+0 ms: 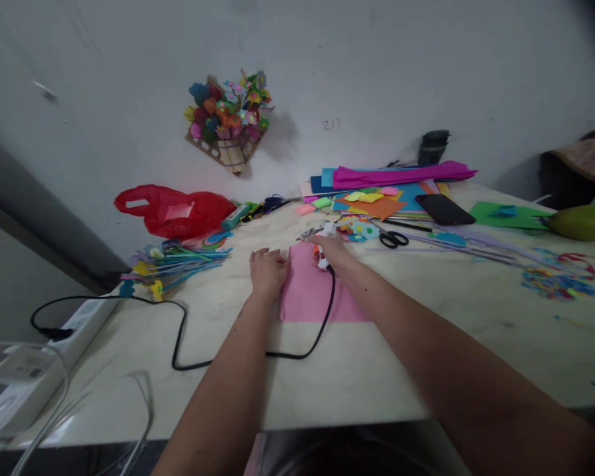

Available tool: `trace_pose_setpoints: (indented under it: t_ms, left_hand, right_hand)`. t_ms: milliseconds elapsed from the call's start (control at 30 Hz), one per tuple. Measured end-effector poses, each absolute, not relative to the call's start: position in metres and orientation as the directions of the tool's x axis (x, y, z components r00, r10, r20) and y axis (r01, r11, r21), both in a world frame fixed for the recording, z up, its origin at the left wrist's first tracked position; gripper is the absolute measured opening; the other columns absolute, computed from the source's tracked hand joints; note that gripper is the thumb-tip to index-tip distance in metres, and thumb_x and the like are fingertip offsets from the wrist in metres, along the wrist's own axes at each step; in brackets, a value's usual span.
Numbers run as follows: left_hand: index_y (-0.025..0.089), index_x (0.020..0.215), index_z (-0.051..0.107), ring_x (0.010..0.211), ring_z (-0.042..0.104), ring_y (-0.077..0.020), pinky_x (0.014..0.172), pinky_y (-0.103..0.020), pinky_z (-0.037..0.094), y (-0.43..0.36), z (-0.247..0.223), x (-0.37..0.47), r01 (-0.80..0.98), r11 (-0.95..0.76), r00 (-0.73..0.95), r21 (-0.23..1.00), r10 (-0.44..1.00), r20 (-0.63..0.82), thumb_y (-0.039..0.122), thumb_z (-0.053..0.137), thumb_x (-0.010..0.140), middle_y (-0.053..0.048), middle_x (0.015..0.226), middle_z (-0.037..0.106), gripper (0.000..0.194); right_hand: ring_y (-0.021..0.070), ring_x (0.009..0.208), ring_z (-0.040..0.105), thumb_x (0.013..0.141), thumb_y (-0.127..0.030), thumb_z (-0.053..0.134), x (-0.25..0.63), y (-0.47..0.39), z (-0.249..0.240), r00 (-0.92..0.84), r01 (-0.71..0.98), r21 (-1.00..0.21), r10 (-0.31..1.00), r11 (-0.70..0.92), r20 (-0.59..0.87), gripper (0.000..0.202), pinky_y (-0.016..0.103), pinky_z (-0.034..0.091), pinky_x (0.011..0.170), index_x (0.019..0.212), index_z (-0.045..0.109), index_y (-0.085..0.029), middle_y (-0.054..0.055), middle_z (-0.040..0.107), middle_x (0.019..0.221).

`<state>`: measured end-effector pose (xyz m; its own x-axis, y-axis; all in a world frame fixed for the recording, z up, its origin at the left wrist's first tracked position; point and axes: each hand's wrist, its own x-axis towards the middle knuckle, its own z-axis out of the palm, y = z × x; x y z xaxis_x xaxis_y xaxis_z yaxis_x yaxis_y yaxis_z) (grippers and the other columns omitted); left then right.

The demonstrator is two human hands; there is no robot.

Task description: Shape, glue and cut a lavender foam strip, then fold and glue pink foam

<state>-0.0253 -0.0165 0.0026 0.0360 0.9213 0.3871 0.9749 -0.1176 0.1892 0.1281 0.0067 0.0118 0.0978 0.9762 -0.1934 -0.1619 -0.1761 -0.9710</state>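
A pink sheet (pixel 307 294) lies on the table in front of me, with a narrow fold or strip along its left edge. My left hand (pixel 268 270) rests at the upper left edge of the sheet, its fingers curled together; whatever they may pinch is too small to make out. Over the sheet's upper right part, my right hand (pixel 330 250) is wrapped round a white glue gun (pixel 323 260) with a black cord (pixel 331 297). The gun's front end points toward the upper left, near the sheet's top edge.
Black-handled scissors (pixel 394 239), a black phone (pixel 445 209) and coloured papers (pixel 401 175) lie beyond my right hand. Paper flowers on sticks (pixel 178 264) and a red bag (pixel 173 211) are at left. The cord crosses under my left forearm to a power strip (pixel 86 317).
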Motion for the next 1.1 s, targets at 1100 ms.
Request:
trace_pose_setpoints:
  t_ms: [1100]
  left_hand:
    - [0.038,0.115,0.057,0.135,0.014,-0.0275,0.106,-0.056,0.012,-0.007,-0.005,-0.031,0.968,0.003,-0.040,0.251,0.989,0.141,0.045,0.040,0.081,0.011,0.137,0.039,0.038]
  right_hand:
    - [0.0133,0.035,0.048,0.079,-0.031,0.054,0.118,0.004,0.019,-0.015,-0.053,-0.957,0.959,-0.284,-0.284,0.017,0.021,0.036,0.033,0.080,0.052,-0.014,-0.003,0.047,0.042]
